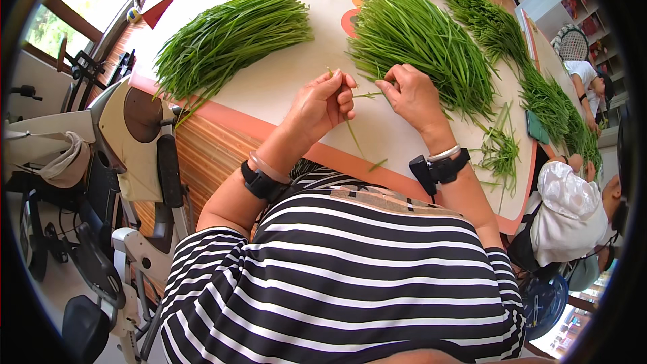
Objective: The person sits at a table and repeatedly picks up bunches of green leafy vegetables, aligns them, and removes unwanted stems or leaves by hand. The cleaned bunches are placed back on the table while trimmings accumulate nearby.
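My left hand (328,98) is raised over the table's near part, pinching a thin green chive stalk (354,136) that hangs down below the fingers. Close by on the right, my right hand (412,96) has its thumb and fingers bent together at the near edge of a large pile of garlic chives (419,40). Whether a blade is between those fingertips is unclear. A short piece of chive (368,95) shows between the two hands. Another large pile of chives (237,35) lies to the left. One small scrap (378,165) rests near the table edge.
Loose trimmings (498,149) lie on the white tabletop (323,55) at right, beside a green phone-like object (537,126). More chives (546,101) line the right side. A co-worker in white (566,212) sits there. Exercise equipment (136,136) stands at left.
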A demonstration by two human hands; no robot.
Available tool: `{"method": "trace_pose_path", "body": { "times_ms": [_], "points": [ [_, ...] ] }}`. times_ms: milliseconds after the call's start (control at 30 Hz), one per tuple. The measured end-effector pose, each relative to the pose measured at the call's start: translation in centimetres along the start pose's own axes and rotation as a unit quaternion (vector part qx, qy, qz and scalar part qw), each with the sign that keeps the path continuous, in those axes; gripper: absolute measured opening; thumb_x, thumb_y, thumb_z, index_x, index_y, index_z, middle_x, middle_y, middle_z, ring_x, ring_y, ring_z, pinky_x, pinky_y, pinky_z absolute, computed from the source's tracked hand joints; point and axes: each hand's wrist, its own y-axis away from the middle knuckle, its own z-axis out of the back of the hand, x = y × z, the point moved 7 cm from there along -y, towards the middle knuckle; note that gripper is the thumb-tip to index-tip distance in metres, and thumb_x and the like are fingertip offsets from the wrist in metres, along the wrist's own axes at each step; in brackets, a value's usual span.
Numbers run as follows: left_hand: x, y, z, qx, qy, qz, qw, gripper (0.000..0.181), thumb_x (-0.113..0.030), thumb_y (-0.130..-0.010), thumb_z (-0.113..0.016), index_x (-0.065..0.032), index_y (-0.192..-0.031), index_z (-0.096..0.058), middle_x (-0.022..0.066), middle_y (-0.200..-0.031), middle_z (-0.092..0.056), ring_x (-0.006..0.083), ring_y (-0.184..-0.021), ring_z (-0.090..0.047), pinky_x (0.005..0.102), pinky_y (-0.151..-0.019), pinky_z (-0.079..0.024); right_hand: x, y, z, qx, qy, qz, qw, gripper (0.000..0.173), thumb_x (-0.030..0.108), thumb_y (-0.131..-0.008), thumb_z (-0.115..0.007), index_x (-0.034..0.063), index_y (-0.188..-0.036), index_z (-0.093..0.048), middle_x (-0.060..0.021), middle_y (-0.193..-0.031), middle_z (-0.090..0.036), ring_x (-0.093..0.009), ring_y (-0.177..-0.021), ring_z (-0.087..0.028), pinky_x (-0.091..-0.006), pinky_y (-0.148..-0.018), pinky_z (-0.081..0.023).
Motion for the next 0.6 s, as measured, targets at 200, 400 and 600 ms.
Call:
{"method": "trace_pose_path", "body": {
  "times_ms": [200,400,600],
  "points": [
    [0.4,-0.3,-0.1,-0.043,-0.030,0.039,0.998,0.020,-0.022,-0.103,-0.048,-0.0045,-0.104,-0.056,-0.0021,-0.071,-0.042,0.0060,-0.056,-0.033,0.0199,-0.049,-0.029,-0.6,-0.6,0.1,-0.034,-0.040,-0.005,0.999,0.014,0.015,-0.082,-0.070,0.0029,-0.081,-0.064,-0.0124,-0.083,-0.064,-0.032,-0.071,-0.063,-0.0407,-0.062,-0.049],
    [1.2,-1.8,-1.6,-0.050,-0.023,0.033,0.998,0.018,-0.017,-0.099,-0.055,-0.0038,-0.111,-0.059,-0.0036,-0.071,-0.044,0.0043,-0.055,-0.033,0.0194,-0.048,-0.028,0.7,0.2,0.7,-0.009,-0.205,-0.011,0.979,0.011,0.008,-0.082,-0.071,0.0002,-0.084,-0.064,-0.0103,-0.075,-0.062,-0.021,-0.060,-0.057,-0.0330,-0.058,-0.047],
    [1.4,-2.8,-1.0,-0.054,-0.042,-0.005,0.998,0.017,-0.019,-0.099,-0.057,-0.0061,-0.107,-0.064,-0.0048,-0.072,-0.045,0.0047,-0.055,-0.035,0.0198,-0.050,-0.031,0.7,0.7,-0.2,0.054,-0.288,-0.045,0.955,0.010,0.006,-0.083,-0.070,-0.0008,-0.088,-0.065,-0.0063,-0.076,-0.065,-0.011,-0.062,-0.055,-0.0274,-0.060,-0.046]
  ]
}}
